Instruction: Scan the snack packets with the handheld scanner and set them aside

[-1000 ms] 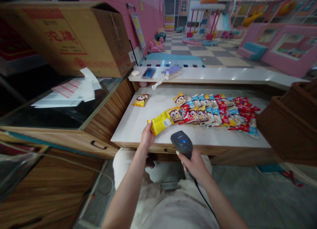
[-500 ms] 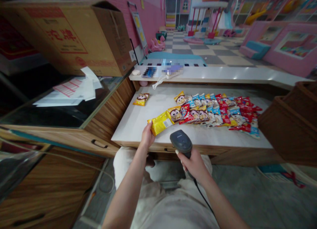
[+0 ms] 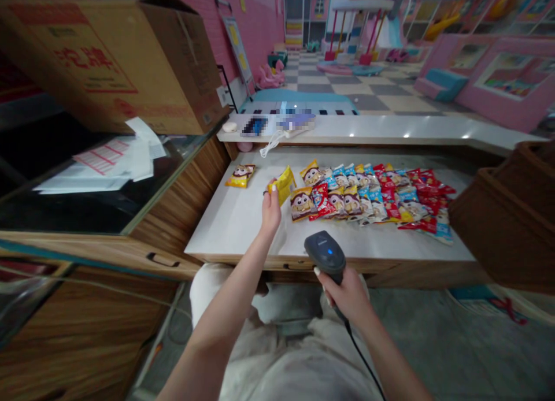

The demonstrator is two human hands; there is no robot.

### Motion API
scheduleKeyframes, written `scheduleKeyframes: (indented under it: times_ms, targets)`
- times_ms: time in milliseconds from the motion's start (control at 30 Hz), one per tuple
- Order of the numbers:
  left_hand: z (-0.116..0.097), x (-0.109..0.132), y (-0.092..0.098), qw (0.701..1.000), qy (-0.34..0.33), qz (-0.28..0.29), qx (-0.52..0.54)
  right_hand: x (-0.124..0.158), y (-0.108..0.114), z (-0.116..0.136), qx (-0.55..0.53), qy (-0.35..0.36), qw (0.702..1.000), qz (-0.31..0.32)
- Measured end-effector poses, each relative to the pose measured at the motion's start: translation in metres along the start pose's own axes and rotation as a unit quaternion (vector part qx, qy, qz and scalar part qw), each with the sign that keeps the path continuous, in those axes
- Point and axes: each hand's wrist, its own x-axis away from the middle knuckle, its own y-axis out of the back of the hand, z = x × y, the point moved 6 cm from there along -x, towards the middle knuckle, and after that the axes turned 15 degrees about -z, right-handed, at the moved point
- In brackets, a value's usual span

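My left hand (image 3: 271, 211) is closed on a yellow snack packet (image 3: 284, 184), held tilted over the white counter (image 3: 234, 227). Just right of that packet lie rows of yellow, blue and red snack packets (image 3: 353, 199), overlapping one another. One more yellow packet (image 3: 240, 175) with a cartoon face lies by itself at the counter's left. In my right hand (image 3: 347, 294) is a dark barcode scanner (image 3: 325, 253), gripped by its handle near the counter's front edge. A small blue light glows on top of the scanner, and its black cable hangs down past my wrist.
A large cardboard box (image 3: 108, 66) and loose papers (image 3: 99, 161) sit on the glass-topped cabinet at left. A raised ledge (image 3: 368, 129) behind the counter bears a phone (image 3: 254, 126) and a white cable (image 3: 272, 142). Brown baskets (image 3: 498, 210) stand at right.
My left hand has moved forward with the yellow packet, away from the front edge and the rows, and turned it. The scanner's blue light has come on; the scanner has shifted slightly right.
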Motion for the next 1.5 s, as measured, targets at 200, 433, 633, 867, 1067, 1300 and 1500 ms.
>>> scheduleKeyframes:
  times_ms: [200,433,633,867,1067,1300,1500]
  targets:
    - [-0.003,-0.027,-0.094,0.955,-0.123,0.084,-0.255,-0.004,0.01,-0.012,-0.042,-0.028,0.997,-0.05]
    - [0.023,-0.024,-0.139,0.948,-0.06,0.216,-0.226,-0.007,0.011,-0.003,-0.033,-0.051,0.997,-0.041]
    - [0.014,-0.038,-0.104,0.97,-0.062,0.2,-0.125,-0.009,0.004,-0.001,-0.019,-0.041,0.999,-0.027]
    - [-0.001,-0.103,0.012,0.944,-0.167,0.125,-0.256,-0.008,-0.003,-0.011,-0.021,-0.025,0.999,-0.031]
    - [0.006,-0.175,0.077,0.868,-0.188,0.088,-0.45,-0.005,-0.01,-0.008,-0.015,-0.027,0.999,-0.02]
    - [0.004,-0.179,0.081,0.901,-0.13,0.059,-0.409,-0.006,-0.01,-0.014,-0.01,-0.027,0.999,-0.02]
    - [-0.008,-0.118,0.09,0.986,0.033,-0.071,-0.147,0.0,-0.007,0.006,0.001,0.001,1.0,-0.007]
